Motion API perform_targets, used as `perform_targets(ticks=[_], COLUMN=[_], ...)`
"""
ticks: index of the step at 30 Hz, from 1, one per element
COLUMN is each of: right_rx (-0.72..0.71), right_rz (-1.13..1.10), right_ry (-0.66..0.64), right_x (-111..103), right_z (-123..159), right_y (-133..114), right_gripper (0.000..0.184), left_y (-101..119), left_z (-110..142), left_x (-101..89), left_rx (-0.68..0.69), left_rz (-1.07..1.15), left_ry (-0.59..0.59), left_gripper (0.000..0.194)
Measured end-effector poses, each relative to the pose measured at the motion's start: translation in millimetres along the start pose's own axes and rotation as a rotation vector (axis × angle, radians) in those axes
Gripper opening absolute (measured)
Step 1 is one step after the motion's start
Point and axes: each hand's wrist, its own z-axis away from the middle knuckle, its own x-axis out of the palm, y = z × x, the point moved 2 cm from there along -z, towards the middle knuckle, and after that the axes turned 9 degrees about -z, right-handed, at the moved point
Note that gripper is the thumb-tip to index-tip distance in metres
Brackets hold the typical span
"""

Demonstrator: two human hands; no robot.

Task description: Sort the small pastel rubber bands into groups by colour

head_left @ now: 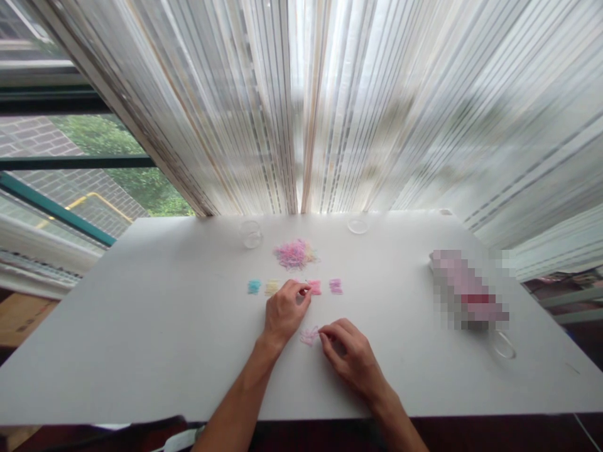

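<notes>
My left hand (pixel 286 309) is closed in a pinch at the left edge of a hot-pink group (pixel 315 287) of small thin pieces. Whatever its fingertips hold is too small to make out. My right hand (pixel 347 351) pinches at the right edge of a loose little heap of pale pink thin pieces (pixel 308 336), and one piece seems to reach its fingertips. In the same row as the hot-pink group lie a blue group (pixel 254 287), a pale yellow group (pixel 272 287) and a purple group (pixel 335 286). Part of the row is hidden behind my left hand.
Behind the row lies a mixed pastel pile (pixel 295 253) on the white table (pixel 164 339). A clear round container (pixel 251 235) and a clear lid (pixel 358 226) stand near the back edge. A blurred-out pink object (pixel 464 289) with a loop (pixel 504 345) lies at right. Striped curtains (pixel 301 107) hang behind.
</notes>
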Motion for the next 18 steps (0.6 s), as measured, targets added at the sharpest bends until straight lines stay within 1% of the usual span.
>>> perform_targets(ticks=[5, 9, 11, 14, 16, 18], right_rx=[0.006, 0.0, -0.003, -0.004, -0.003, -0.005], right_rz=[0.006, 0.006, 0.01, 0.014, 0.016, 0.034], right_ry=[-0.015, -0.013, -0.003, 0.015, 0.022, 0.03], right_x=[0, -1, -1, -1, -2, -1], right_z=[0, -1, -2, -2, -2, -2], right_y=[0, -1, -2, -3, -2, -2], right_gripper=[0.013, 0.013, 0.013, 0.013, 0.013, 0.013], left_y=[-2, -3, -5, -9, -12, -17], left_z=[1, 2, 3, 8, 16, 27], left_x=[0.5, -0.8, -4.8, -16.2, -25.3, -32.7], left_rx=[0.011, 0.015, 0.026, 0.046, 0.068, 0.102], left_rz=[-0.009, 0.007, 0.028, 0.054, 0.063, 0.076], left_ry=[0.007, 0.007, 0.019, 0.033, -0.005, -0.088], left_gripper=[0.009, 0.013, 0.016, 0.018, 0.016, 0.014])
